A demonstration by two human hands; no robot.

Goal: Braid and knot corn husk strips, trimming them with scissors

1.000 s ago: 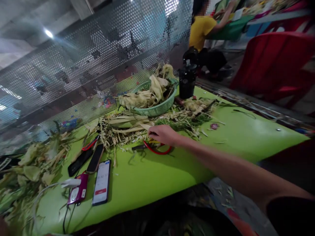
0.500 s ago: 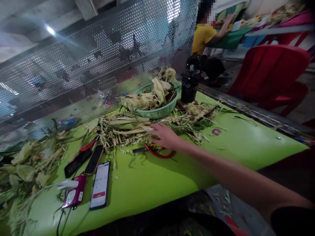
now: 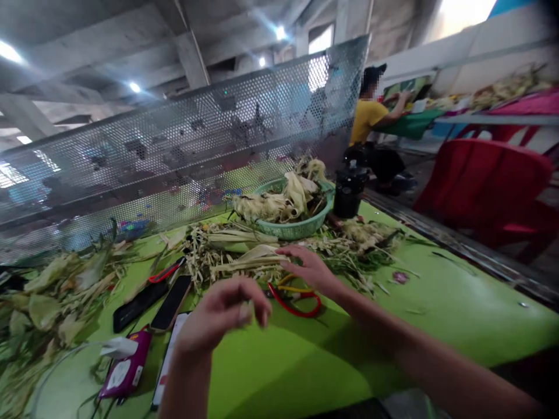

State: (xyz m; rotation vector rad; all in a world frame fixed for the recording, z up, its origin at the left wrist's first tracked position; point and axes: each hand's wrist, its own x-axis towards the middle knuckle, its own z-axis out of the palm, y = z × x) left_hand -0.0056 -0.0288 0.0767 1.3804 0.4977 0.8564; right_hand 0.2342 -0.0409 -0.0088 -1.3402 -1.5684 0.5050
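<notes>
My right hand (image 3: pixel 311 269) is over the green table (image 3: pixel 279 378) with its fingers stretched out. Its fingertips are at the ends of the pale corn husks (image 3: pixel 248 260); whether they touch them I cannot tell. Just below that hand lies a pair of scissors (image 3: pixel 301 305) with red and yellow handles, its blades partly hidden. My left hand (image 3: pixel 222 314) hangs in the air nearer to me, fingers loosely bent and thumb apart, holding nothing visible. Part of a lit phone (image 3: pixel 168 364) shows behind the left wrist.
A green basket (image 3: pixel 288 230) of husks stands at the back beside a black tumbler (image 3: pixel 349 186). Two dark phones (image 3: pixel 172 302), a red-handled tool (image 3: pixel 167 270) and a purple tissue pack (image 3: pixel 126 366) lie left. Beyond are a mesh partition (image 3: pixel 196 139), a red chair (image 3: pixel 484 186) and a seated person (image 3: pixel 369 116).
My left hand has come into view from below. The right hand stays by the husks above the scissors. The view has tilted up, showing more ceiling.
</notes>
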